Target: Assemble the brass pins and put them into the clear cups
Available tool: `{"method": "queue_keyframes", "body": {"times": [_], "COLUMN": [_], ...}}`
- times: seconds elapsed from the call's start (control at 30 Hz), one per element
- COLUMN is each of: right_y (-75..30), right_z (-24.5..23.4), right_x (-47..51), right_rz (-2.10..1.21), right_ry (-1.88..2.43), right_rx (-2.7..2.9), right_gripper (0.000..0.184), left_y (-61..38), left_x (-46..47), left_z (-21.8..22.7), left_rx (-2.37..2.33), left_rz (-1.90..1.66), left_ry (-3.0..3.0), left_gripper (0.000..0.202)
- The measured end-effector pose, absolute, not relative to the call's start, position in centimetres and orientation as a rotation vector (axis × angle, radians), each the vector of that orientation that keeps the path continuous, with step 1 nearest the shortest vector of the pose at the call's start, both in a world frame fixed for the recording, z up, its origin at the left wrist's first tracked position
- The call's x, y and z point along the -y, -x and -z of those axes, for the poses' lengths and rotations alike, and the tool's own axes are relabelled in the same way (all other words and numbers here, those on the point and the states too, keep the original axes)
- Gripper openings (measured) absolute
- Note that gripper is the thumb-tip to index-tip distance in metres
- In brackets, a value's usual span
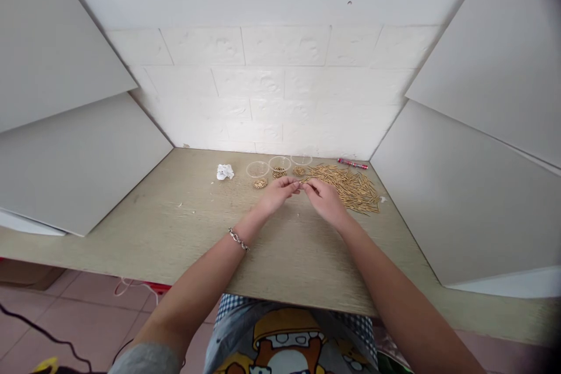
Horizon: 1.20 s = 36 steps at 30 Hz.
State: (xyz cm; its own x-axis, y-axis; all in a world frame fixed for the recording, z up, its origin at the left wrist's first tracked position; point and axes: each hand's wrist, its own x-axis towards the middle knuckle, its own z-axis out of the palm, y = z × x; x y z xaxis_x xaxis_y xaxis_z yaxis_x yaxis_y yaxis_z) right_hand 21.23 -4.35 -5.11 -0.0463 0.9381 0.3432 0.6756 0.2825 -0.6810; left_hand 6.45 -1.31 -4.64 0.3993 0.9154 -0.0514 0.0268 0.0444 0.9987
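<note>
My left hand (283,193) and my right hand (323,197) meet over the middle of the table, fingertips pinched together. Whatever small piece sits between the fingers is too tiny and covered to name. Just right of my right hand spreads a big heap of thin gold-coloured rods (350,187). Behind my left hand stand clear round plastic cups, one (258,169) at the left, one (280,163) in the middle and one (301,159) at the right. Small gold-coloured parts (260,184) show in the left cup, and darker brassy parts (279,173) in the middle one.
Crumpled white tissue (225,172) lies left of the cups. A red patterned tube-like stick (353,163) rests behind the heap, near the wall (263,82). Grey panels (482,187) flank the table (175,210) on both sides. White scraps dot the tabletop.
</note>
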Motion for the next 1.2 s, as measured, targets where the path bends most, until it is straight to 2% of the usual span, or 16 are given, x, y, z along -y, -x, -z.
{"method": "queue_keyframes", "body": {"times": [0.6,1.2], "right_y": [-20.61,-20.44], "right_z": [5.12,5.16], "right_x": [4.91,4.97], "right_rz": [-0.277,-0.237], "right_ry": [1.370,1.470], "right_rx": [1.992,1.984], "right_gripper": [0.022,0.025], "left_y": [-6.71,-6.57], "left_x": [1.00,0.80], "left_z": [5.21,5.53], "left_rx": [-0.855,-1.095], "left_rz": [-0.988,-1.020], "left_ry": [-1.487,-1.919], "left_gripper": [0.021,0.019]}}
